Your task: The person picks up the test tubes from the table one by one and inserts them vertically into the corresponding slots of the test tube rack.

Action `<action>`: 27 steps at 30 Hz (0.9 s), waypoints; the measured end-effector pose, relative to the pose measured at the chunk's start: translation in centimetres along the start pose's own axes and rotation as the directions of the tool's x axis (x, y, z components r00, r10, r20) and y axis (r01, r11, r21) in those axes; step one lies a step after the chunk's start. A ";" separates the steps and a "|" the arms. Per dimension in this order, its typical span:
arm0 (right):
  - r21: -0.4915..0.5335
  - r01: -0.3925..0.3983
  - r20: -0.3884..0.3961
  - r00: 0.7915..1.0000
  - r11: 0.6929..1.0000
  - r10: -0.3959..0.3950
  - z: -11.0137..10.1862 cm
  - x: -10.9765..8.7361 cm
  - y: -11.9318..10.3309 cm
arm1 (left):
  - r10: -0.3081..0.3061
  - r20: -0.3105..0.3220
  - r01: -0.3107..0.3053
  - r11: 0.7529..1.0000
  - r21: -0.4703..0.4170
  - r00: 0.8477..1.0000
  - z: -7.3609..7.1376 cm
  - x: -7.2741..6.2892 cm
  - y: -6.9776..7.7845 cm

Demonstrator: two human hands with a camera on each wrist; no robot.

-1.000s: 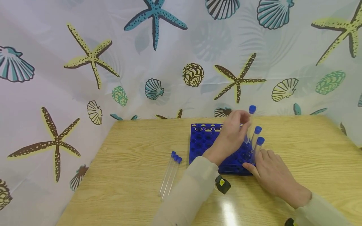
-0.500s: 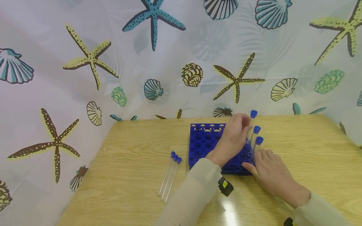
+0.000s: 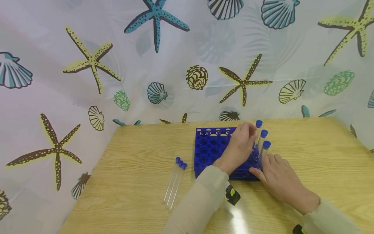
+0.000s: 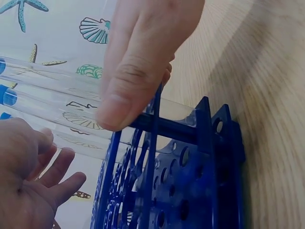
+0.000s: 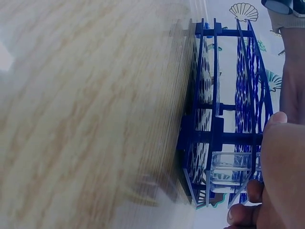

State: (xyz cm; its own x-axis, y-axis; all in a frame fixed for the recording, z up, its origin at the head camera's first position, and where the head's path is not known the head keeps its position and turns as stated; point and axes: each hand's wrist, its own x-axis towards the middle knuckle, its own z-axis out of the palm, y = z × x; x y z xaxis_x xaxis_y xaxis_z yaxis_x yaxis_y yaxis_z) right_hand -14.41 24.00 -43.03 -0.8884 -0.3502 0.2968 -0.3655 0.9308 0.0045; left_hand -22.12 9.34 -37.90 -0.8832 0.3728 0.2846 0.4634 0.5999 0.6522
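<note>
A blue test tube rack (image 3: 204, 148) stands on the table, with several blue-capped clear test tubes upright along its right end. At the farthest of these, a test tube (image 3: 258, 130), my left hand (image 3: 239, 143) pinches the glass just below the cap between thumb and fingertips; the left wrist view shows its other fingers spread. My right hand (image 3: 281, 178) holds the rack's near right corner, thumb (image 4: 114, 112) on the upper edge and fingers around the end. In the right wrist view, tube bottoms (image 5: 231, 171) show between the rack's tiers.
Left of the rack, three capped test tubes (image 3: 175, 183) lie side by side on the wooden table (image 3: 131, 195). Behind the table hangs a white cloth (image 3: 175, 58) printed with starfish and shells.
The farthest test tube has sunk lower into the rack, its cap dropping nearer the level of the others. My left hand has moved slightly down with it; the right hand stays on the rack.
</note>
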 end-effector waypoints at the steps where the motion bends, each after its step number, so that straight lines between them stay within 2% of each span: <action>1: 0.000 -0.001 0.002 1.000 1.000 0.001 0.0 0.0 0.0 | -0.007 0.003 0.007 1.000 0.000 1.000 0.1 0.0 -0.1; 17: -0.004 0.009 -0.010 1.000 1.000 -0.009 0.0 0.0 0.0 | 0.007 -0.038 -0.006 1.000 0.022 0.999 0.6 -0.1 -0.4; 22: -0.013 0.011 -0.017 1.000 1.000 -0.012 0.1 -0.1 0.1 | 0.037 -0.049 -0.033 0.996 0.077 0.998 -0.2 -0.7 -0.5; 27: -0.005 0.004 -0.016 1.000 1.000 -0.004 0.1 0.0 0.1 | 0.069 -0.072 -0.061 0.992 0.109 0.995 -2.0 -1.5 -1.0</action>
State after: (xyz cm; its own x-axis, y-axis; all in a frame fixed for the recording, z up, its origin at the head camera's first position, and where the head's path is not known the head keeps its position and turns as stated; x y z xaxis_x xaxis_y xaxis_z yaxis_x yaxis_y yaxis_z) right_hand -14.52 24.09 -43.12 -0.8823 -0.3526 0.3117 -0.3680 0.9298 0.0103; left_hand -21.38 6.79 -37.57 -0.8521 0.3610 0.3790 0.5214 0.6497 0.5532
